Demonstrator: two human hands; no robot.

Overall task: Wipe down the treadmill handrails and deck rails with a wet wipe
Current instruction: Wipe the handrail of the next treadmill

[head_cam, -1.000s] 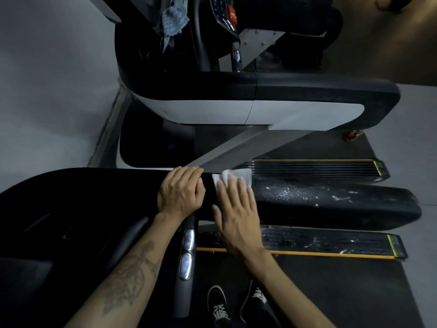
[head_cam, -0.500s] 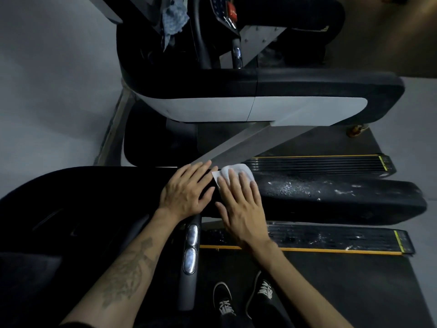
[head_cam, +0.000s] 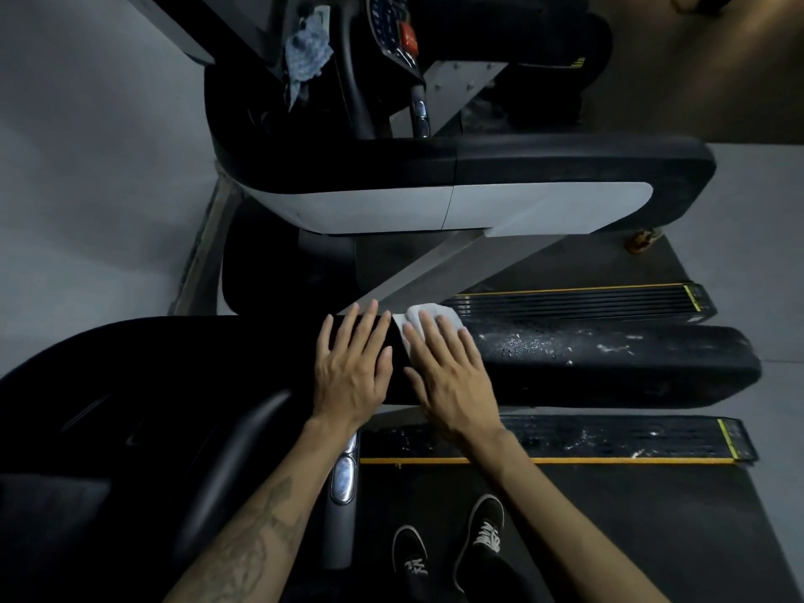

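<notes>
Pressing a white wet wipe (head_cam: 428, 317) flat on the black handrail (head_cam: 609, 367), the right hand (head_cam: 452, 376) has straight fingers (head_cam: 435, 337); the left hand (head_cam: 352, 372) rests beside it, fingers straight too.

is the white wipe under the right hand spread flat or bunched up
Mostly flat: the white wet wipe lies pressed against the black padded handrail under the right hand's straight fingers, edges slightly rumpled.

Overall light: dim from where I sit, cool grey, with a warmer patch on the floor (head_cam: 718, 58) top right.
Darkest area: I lose the lower-left console (head_cam: 108, 406) almost wholly to black.
Highlights: pale sheen on the white side panel (head_cam: 457, 206); droplets glint on the near handrail (head_cam: 587, 354).
Distortion: wide-angle bending of straight edges toward my frame borders.
Sharpness: soft, slightly smeared; forearms blur at the bottom.
</notes>
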